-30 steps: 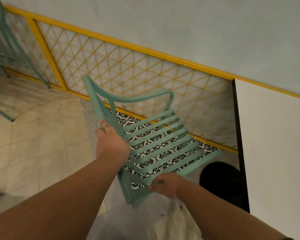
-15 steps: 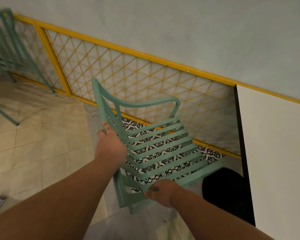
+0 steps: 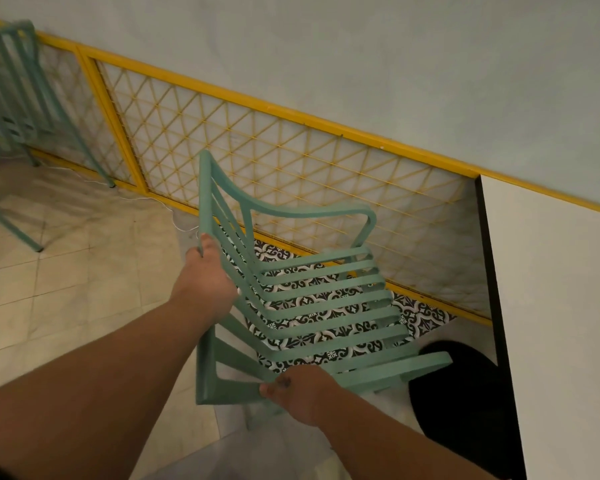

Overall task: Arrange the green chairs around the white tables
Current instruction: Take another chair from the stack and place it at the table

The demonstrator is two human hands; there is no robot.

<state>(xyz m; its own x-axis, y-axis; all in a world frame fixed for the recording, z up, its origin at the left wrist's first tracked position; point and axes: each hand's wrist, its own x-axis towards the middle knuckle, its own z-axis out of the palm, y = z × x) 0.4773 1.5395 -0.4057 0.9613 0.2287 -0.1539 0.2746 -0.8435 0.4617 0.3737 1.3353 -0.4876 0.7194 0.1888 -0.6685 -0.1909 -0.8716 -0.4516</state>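
Both hands hold the green chair [image 3: 312, 299] beside the white table [image 3: 561, 306] by the yellow lattice [image 3: 291, 161]: left hand [image 3: 207, 275] wrapped on backrest, right hand [image 3: 300, 393] gripping near armrest; another chair [image 3: 11, 98] far left.

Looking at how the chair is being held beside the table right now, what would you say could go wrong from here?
1. The green chair sits close to the white table; its front edge might knock the table's dark edge.
2. The left hand grips the backrest and the right hand the near armrest, so fingers may get pinched.
3. A thin white cable lies on the floor by the yellow lattice panel; a chair leg could snag it.
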